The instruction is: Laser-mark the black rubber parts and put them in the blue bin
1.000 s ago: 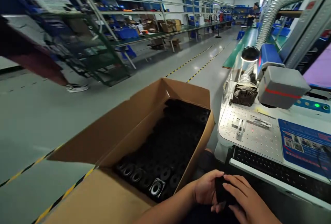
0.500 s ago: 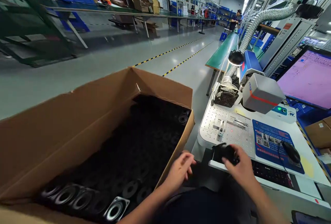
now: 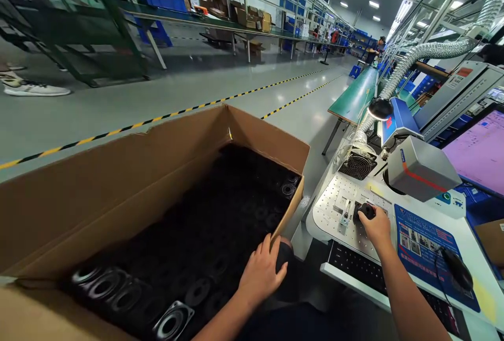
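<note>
My right hand (image 3: 377, 228) is closed on a small black part (image 3: 367, 210) on the perforated metal plate (image 3: 326, 209), right beside a small metal clamp fixture (image 3: 345, 214). My left hand (image 3: 263, 270) lies at the near right edge of the large cardboard box (image 3: 157, 146), its fingers spread over the rim. Against its fingers is a dark rounded thing (image 3: 284, 256), perhaps my knee; I see nothing held in that hand. Many black round parts (image 3: 197, 291) fill the box, and one with a bright metal frame (image 3: 173, 321) lies near its front.
A grey and red machine head (image 3: 421, 167) hangs over the plate, with a fan (image 3: 357, 165) behind. Right of the plate are a blue mat (image 3: 425, 241), a mouse (image 3: 455, 268) and a keyboard (image 3: 356, 267). A person's shoe (image 3: 35, 88) shows at far left.
My right hand has moved forward with the black part onto the plate. My left hand has come to the box edge. The view has shifted left, and a shoe now shows.
</note>
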Demonstrator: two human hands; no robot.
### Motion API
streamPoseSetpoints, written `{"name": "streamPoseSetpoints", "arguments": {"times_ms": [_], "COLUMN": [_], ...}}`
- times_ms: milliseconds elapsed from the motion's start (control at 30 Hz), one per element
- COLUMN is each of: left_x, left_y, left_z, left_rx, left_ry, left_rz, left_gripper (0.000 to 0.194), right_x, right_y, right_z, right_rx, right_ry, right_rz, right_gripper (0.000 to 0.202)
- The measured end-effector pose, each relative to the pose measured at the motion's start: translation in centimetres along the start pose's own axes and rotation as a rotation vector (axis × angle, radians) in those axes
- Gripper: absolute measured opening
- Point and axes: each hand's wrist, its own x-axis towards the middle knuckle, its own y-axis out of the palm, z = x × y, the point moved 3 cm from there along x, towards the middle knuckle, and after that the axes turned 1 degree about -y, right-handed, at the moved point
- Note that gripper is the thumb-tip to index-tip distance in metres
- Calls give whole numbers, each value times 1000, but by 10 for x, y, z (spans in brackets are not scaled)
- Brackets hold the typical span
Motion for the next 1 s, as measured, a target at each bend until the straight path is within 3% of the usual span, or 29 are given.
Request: {"name": "streamPoseSetpoints", "arguments": {"times_ms": [300,500,667,1000], "left_x": [1,1,0,1], "left_y": [-3,-4,-2,-3], "left_z": [-2,-2,-1,-3], "left_rx": [31,44,22,27], "left_ry": [6,-7,5,-5], "left_rz": [17,64,35,58], "left_gripper": [63,63,61,61], "right_x": [7,-11,-25,-26], "right_y": [13,20,27,28], "right_z": [-8,-19,-22,-19], "right_rx": [55,35,90,119], "right_ry": [-5,39,92,102], "right_rz": [-2,-57,-55,-111], "right_gripper": [73,96,86,78]}}
